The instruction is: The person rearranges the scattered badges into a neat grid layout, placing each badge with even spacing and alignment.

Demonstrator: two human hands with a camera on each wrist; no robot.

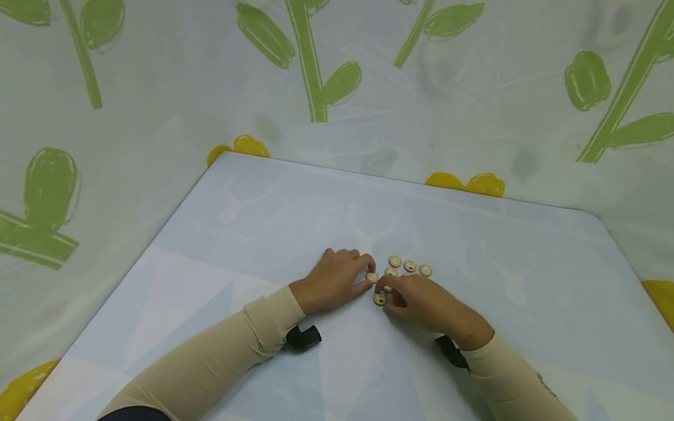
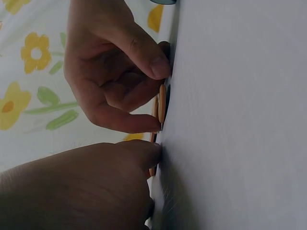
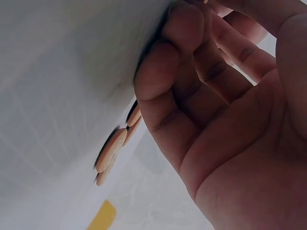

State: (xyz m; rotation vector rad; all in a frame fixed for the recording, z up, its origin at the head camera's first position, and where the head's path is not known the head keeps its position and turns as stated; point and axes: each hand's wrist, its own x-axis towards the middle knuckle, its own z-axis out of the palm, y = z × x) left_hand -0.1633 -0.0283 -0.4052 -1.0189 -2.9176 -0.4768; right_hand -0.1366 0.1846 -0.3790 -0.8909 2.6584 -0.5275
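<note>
Several small round wooden discs with dark printed markings, some like faces, lie on the table. My left hand (image 1: pixel 333 283) pinches one wooden disc (image 1: pixel 371 277) between thumb and index finger at the group's left side. Just right of it, my right hand (image 1: pixel 425 301) has its thumb and index finger at opposite edges of a nearer disc (image 1: pixel 380 298). That disc (image 2: pixel 162 103) shows edge-on between those fingers in the left wrist view. The right hand's other fingers are curled and partly cover some discs. Other discs (image 3: pixel 112 151) lie beyond the fingers in the right wrist view.
Beyond the hands, uncovered discs (image 1: pixel 395 261) lie close together. The pale table (image 1: pixel 295 193) has faint deer-head prints and rounded far corners. Behind it hangs a white cloth (image 1: pixel 184 76) with green leaves and yellow flowers. Black wrist devices (image 1: pixel 303 338) sit under both forearms.
</note>
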